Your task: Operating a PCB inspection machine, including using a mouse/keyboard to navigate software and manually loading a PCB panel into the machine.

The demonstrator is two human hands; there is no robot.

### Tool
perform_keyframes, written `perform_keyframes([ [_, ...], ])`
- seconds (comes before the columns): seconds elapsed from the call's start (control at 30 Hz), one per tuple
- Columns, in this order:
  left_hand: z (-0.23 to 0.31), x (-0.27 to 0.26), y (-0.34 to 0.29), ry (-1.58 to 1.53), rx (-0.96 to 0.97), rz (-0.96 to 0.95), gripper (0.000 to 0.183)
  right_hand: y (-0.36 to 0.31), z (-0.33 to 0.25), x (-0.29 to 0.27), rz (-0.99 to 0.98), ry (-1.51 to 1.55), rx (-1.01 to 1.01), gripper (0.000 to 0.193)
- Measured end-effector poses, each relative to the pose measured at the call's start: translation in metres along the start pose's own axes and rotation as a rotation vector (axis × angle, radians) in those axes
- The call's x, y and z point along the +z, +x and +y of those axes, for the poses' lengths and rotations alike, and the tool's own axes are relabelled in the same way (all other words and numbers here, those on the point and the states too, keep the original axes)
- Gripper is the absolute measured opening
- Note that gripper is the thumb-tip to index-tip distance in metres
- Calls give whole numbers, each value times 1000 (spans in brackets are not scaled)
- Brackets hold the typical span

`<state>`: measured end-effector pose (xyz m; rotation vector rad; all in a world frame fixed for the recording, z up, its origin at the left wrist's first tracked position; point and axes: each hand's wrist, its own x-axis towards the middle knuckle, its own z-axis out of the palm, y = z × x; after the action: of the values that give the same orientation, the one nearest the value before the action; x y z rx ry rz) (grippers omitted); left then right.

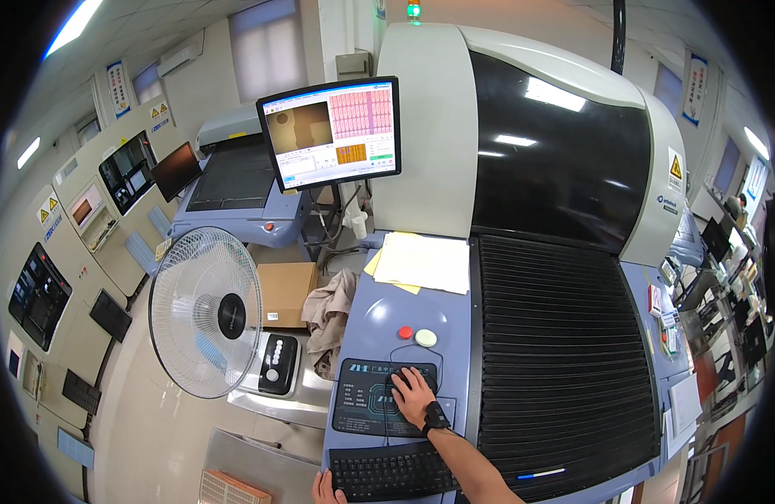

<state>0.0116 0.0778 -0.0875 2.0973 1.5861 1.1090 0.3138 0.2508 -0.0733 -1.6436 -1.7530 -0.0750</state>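
My right hand (414, 395), with a dark watch (435, 416) on its wrist, lies cupped over a dark computer mouse on a black printed mouse pad (359, 412). The palm and fingers hide most of the mouse. Below the pad sits a black keyboard (394, 473). At the lower edge, my left hand (325, 490) is beside the keyboard's left end, fingers a little apart; only part of it shows. Farther up, a lit monitor (330, 134) displays a brownish camera picture and a pink grid pattern.
A red button (405, 333) and a pale button (425, 338) stand beyond the pad, with papers (422, 262) behind. Black ridged bellows (564, 361) of a large machine lie right. Left are a fan (204, 311), a cardboard box (285, 290) and crumpled cloth (328, 315).
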Motion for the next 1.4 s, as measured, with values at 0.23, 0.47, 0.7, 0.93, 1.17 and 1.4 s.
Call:
perform_keyframes([
  [0.23, -1, 1, 1, -23, -4, 10, 49, -1, 4, 4, 31, -20, -15, 35],
  [0.47, 2, 0, 1, -25, -4, 19, 48, -2, 4, 5, 46, -28, -21, 35],
  [0.7, -1, 2, 0, -34, -2, 24, 48, -2, 3, 4, 38, -24, -10, 35],
  [0.93, -4, 1, -3, -22, -32, -12, 49, -1, 2, 2, 40, -14, -25, 34],
  [1.17, -3, 0, -2, -23, -37, -25, 48, 0, 2, 2, 31, -9, -18, 35],
  [1.4, -4, -1, -3, -20, -53, -38, 50, 0, 0, 1, 31, -17, -3, 35],
])
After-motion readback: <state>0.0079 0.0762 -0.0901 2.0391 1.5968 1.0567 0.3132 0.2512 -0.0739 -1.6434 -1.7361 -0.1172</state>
